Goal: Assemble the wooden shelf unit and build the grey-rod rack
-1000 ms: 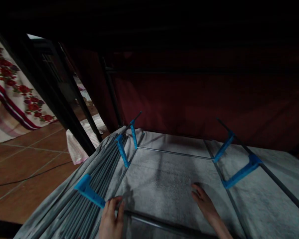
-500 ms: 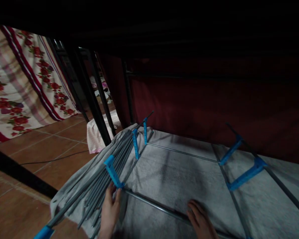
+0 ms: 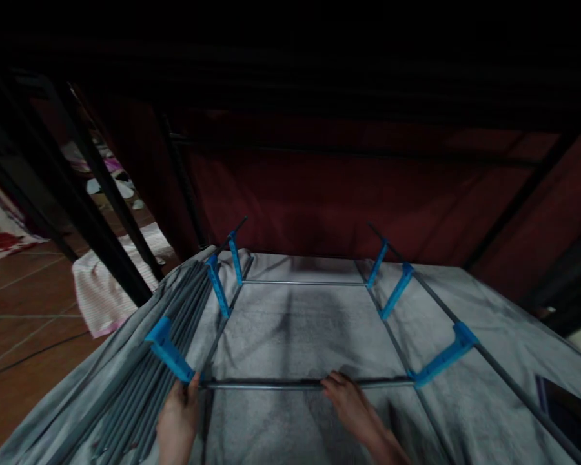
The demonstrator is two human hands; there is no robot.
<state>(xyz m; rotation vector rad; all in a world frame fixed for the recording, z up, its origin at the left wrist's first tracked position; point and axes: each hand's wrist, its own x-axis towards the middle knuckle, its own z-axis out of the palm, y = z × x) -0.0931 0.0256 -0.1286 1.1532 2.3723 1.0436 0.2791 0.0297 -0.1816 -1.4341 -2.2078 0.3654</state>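
Note:
A frame of grey metal rods and blue plastic connectors lies on a grey fabric sheet (image 3: 295,336). My left hand (image 3: 178,420) grips the near-left blue connector (image 3: 169,352) where the near cross rod (image 3: 271,385) joins it. My right hand (image 3: 351,407) rests on that same rod near its middle, fingers curled over it. A bundle of loose grey rods (image 3: 140,387) lies along the left side of the sheet. More blue connectors stand at the far left (image 3: 220,290), far right (image 3: 392,284) and near right (image 3: 440,358).
A dark red fabric wall (image 3: 319,194) with black poles stands behind the frame. Black poles (image 3: 91,213) lean at the left over a tiled floor (image 3: 24,303). A pink-white cloth (image 3: 101,284) lies on the floor. A dark flat object (image 3: 561,407) sits on the sheet at right.
The view swung right. The near rod now lies level between the left and right connectors. My right hand moved onto the rod; my left hand stayed at the left connector.

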